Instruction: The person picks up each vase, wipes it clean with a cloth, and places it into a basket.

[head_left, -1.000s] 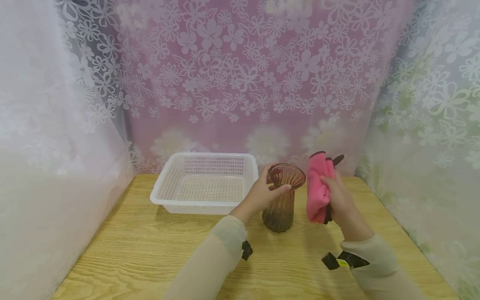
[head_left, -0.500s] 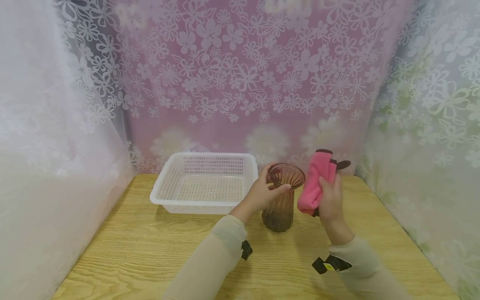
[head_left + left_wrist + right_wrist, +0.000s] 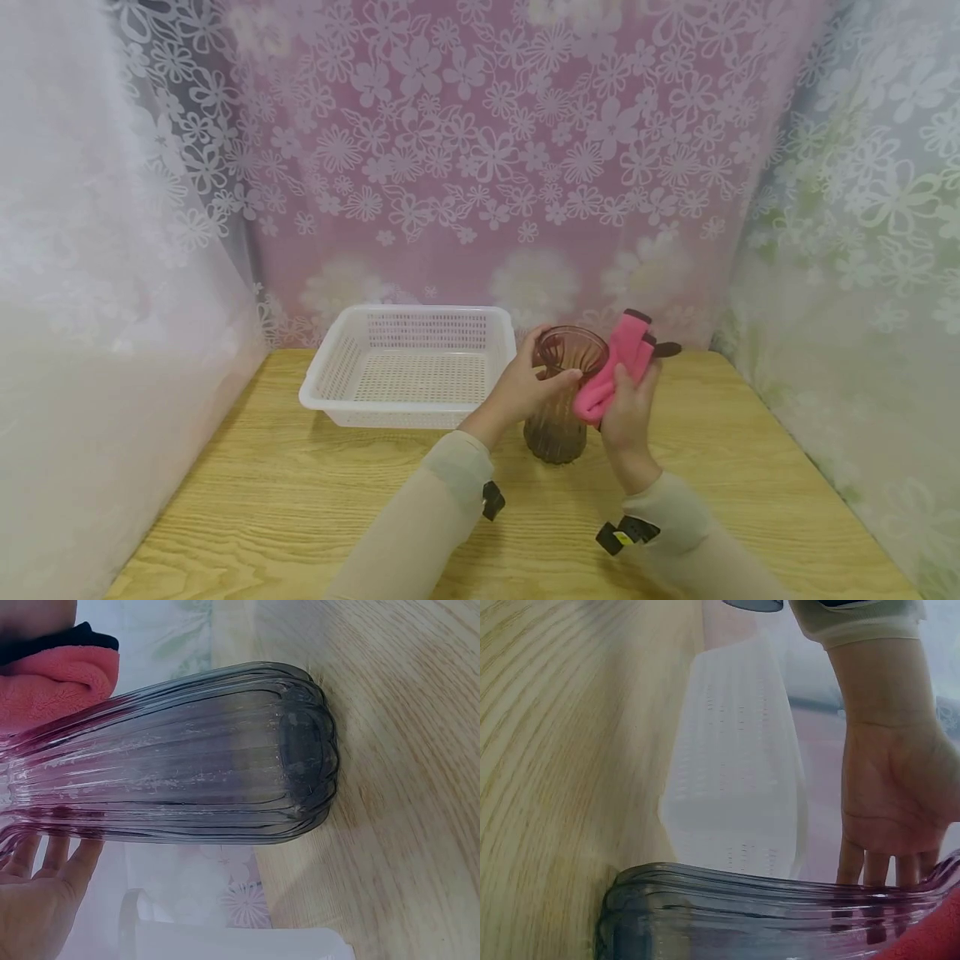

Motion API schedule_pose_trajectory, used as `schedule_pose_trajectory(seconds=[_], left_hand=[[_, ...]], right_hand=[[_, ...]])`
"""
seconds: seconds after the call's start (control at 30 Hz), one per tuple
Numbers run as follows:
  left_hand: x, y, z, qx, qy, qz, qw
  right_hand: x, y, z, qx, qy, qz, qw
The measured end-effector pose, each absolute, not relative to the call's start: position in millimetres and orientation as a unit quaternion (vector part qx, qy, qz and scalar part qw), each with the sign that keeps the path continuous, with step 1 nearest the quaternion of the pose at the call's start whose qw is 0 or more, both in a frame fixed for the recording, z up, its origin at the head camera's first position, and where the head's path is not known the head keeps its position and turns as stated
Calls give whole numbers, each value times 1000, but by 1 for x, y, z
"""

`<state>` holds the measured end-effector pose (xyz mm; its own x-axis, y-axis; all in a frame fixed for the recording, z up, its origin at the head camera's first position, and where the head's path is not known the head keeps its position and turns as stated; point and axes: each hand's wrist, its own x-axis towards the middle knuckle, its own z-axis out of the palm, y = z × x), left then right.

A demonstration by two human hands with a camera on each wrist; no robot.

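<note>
A ribbed glass vase [image 3: 557, 429], reddish at the flared rim and grey toward the base, stands on the wooden table. My left hand [image 3: 517, 387] grips its neck just below the rim, the thumb in front; in the left wrist view its fingers [image 3: 79, 862] lie along the glass. My right hand [image 3: 630, 412] holds a folded pink cloth [image 3: 611, 379] with dark edging and a dark loop. That cloth is at the vase's right side, by the upper body; in the left wrist view the pink cloth [image 3: 56, 682] meets the glass outline. The right palm is hidden behind the cloth.
A white perforated plastic basket [image 3: 408, 408] stands left of the vase, close to the left forearm. Floral curtains [image 3: 480, 167] enclose the back and both sides of the wooden table [image 3: 300, 508].
My right hand has moved left with the pink cloth, from apart from the vase to beside it, and the cloth has tilted. My left hand and the vase have stayed put.
</note>
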<state>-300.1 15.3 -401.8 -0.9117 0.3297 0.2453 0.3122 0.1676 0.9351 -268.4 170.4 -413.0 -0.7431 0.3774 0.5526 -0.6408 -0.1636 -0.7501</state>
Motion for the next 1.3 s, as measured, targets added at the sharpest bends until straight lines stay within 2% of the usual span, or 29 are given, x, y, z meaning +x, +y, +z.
schedule_pose_trajectory(seconds=[0.3, 0.63, 1.07, 1.3], left_hand=[[-302, 17, -403, 200, 766, 611, 8], [-303, 18, -405, 205, 761, 616, 1], [-303, 18, -403, 199, 763, 615, 3], [-302, 18, -403, 199, 770, 606, 8]], right_hand=[[-269, 167, -424, 95, -612, 708, 339], [-269, 165, -429, 117, -621, 687, 360], [-268, 166, -430, 123, -618, 699, 336], [-270, 167, -438, 98, -647, 684, 321]])
